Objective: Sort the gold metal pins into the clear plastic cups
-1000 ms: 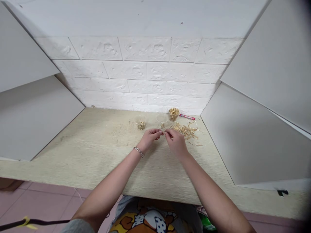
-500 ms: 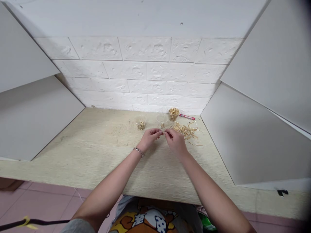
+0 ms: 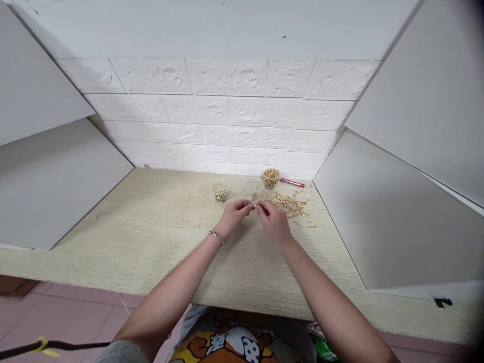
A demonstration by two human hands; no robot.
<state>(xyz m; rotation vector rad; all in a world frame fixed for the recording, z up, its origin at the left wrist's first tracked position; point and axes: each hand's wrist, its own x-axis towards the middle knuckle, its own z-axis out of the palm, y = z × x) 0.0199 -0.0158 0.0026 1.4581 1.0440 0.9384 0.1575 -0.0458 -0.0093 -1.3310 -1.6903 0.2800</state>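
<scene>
My left hand (image 3: 233, 217), with a chain bracelet at the wrist, and my right hand (image 3: 275, 221) meet over the table, both closed in a pinch. Between their fingertips shows a small gold-coloured piece (image 3: 254, 205), mostly hidden; it looks like a thin metal pin. Right behind my right hand lies a loose pile of thin gold pins (image 3: 289, 202). Beyond the fingertips stands a clear cup (image 3: 252, 184) with a few tiny bits in it. Left of that, another clear cup (image 3: 220, 189) holds small gold and dark metal parts.
A clear cup packed with gold pins (image 3: 271, 179) stands by the white brick-patterned wall (image 3: 212, 111). Beside it lies a red marker pen (image 3: 292, 182). Grey panels (image 3: 408, 201) (image 3: 68, 186) flank the wooden table (image 3: 151, 222) on both sides. Tiny specks dot the tabletop left of the cups.
The whole view has shifted very slightly. Both hands keep the same pinch at the same spot, and the cups and pile have not moved.
</scene>
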